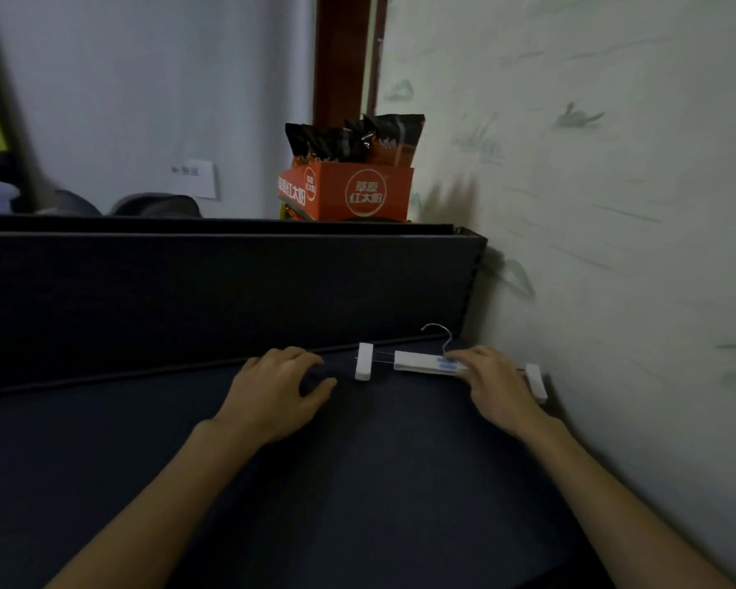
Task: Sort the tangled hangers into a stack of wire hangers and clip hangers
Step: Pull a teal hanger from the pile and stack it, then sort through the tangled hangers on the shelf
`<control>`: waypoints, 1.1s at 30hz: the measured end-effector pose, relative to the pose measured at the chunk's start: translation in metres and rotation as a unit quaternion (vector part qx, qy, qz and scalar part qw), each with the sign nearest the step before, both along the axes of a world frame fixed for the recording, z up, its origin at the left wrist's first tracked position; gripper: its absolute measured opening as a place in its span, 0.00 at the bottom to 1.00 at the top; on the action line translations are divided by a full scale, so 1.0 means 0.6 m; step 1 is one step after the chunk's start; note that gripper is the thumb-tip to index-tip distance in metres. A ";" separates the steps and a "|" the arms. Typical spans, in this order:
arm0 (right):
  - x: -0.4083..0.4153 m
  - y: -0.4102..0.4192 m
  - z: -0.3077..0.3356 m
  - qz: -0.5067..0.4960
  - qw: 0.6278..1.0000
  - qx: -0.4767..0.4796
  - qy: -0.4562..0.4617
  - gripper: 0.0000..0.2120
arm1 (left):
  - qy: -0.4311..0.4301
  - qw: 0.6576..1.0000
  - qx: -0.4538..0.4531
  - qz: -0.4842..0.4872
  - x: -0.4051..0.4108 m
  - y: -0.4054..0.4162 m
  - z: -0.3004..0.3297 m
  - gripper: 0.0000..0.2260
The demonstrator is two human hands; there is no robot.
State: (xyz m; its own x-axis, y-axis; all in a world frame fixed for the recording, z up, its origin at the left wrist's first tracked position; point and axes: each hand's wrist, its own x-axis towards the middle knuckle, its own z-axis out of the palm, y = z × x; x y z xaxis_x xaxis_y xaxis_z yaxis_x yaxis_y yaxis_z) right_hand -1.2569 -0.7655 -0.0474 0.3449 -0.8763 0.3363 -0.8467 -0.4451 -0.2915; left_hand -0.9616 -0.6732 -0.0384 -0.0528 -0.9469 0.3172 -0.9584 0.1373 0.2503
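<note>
Several dark packets upright in orange box, right hand on clip hanger

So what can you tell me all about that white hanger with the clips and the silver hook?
The white clip hanger with a silver wire hook lies flat on the dark blue surface, close to the wall. Its middle is a white bar, plastic by the look, with blue print. Thin metal rods run out to a white clip at each end. The hook curls up at the back. The right hand rests on the bar; the left hand is beside the left clip, not touching.
</note>
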 end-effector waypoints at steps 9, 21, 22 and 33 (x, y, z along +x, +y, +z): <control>-0.038 -0.054 0.004 0.084 0.996 0.040 0.015 0.16 | 0.001 0.998 0.027 0.057 -0.065 -0.028 -0.002 0.21; -0.033 -0.049 0.025 0.102 0.992 -0.005 0.069 0.23 | -0.035 0.986 0.039 0.161 -0.097 0.038 -0.016 0.22; -0.025 -0.043 0.030 0.100 0.992 -0.022 0.072 0.24 | -0.041 0.983 0.039 0.174 -0.095 0.052 -0.017 0.22; 0.147 0.131 0.027 0.217 0.975 -0.025 0.040 0.29 | -0.072 0.939 -0.003 0.335 -0.067 0.263 -0.022 0.24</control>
